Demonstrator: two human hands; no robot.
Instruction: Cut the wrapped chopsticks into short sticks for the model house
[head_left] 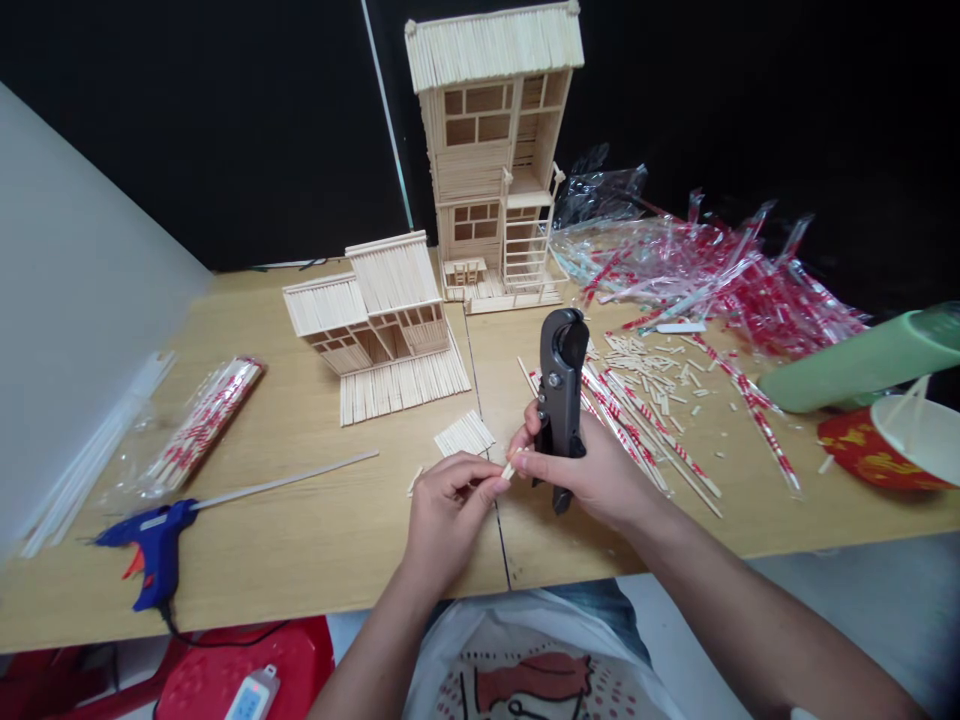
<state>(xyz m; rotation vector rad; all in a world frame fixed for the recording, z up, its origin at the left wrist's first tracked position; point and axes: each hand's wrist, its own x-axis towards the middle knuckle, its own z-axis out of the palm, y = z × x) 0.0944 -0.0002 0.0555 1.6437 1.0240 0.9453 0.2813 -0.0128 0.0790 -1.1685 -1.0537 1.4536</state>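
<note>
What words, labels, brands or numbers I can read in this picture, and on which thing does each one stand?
No text is clearly readable.
Red chopstick wrappers: print too small to read.
Red tub: gold marks too blurred to read.
White device on the red stool: label too small to read.

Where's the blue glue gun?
In the head view, the blue glue gun lies at the front left of the wooden table, below the bagged chopsticks and left of the person's left hand.
</note>
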